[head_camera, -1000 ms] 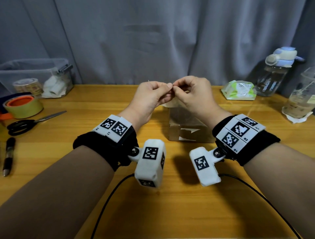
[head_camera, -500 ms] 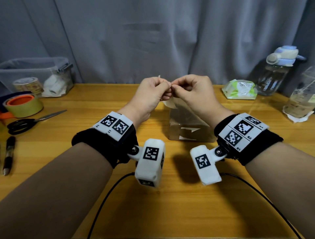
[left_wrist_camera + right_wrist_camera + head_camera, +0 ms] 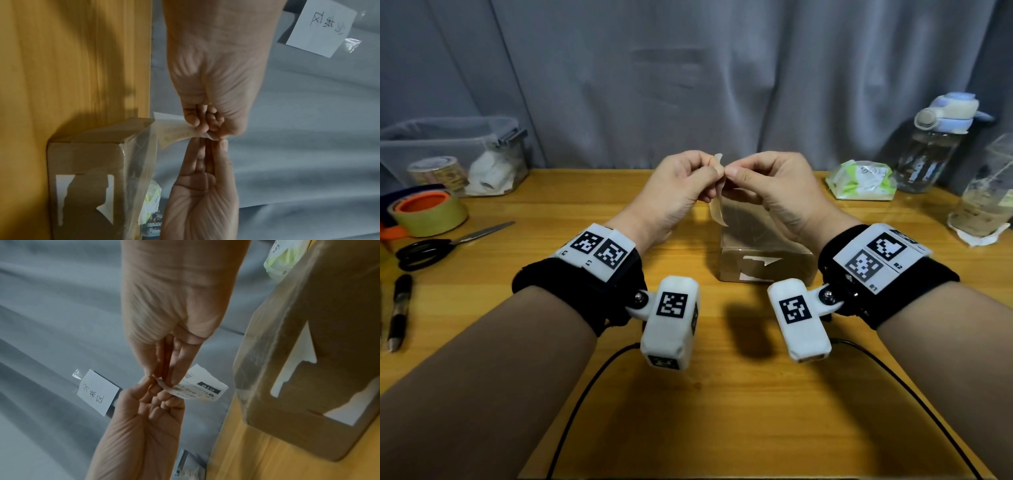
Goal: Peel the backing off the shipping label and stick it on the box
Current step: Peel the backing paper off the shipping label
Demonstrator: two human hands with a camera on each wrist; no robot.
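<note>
Both hands hold the shipping label (image 3: 717,205) in the air above the brown cardboard box (image 3: 763,263). My left hand (image 3: 713,174) pinches its upper corner, fingers curled. My right hand (image 3: 730,174) pinches the same corner from the other side. In the right wrist view the label (image 3: 202,388) shows black print, and the right hand's fingertips (image 3: 174,379) meet the left hand (image 3: 156,395) at its edge. In the left wrist view the label (image 3: 176,131) curves from the pinch toward the box (image 3: 86,162). I cannot tell whether the layers have parted. The box carries torn white label remains.
On the wooden table (image 3: 688,394), at the left, lie a tape roll (image 3: 428,214), scissors (image 3: 445,245), a pen (image 3: 399,308) and a clear bin (image 3: 448,154). At the right are a wipes pack (image 3: 861,180) and a water bottle (image 3: 935,144). Grey curtain behind.
Both hands have risen a little over the box. More of the label now shows between them, with one tip standing up above the pinch.
</note>
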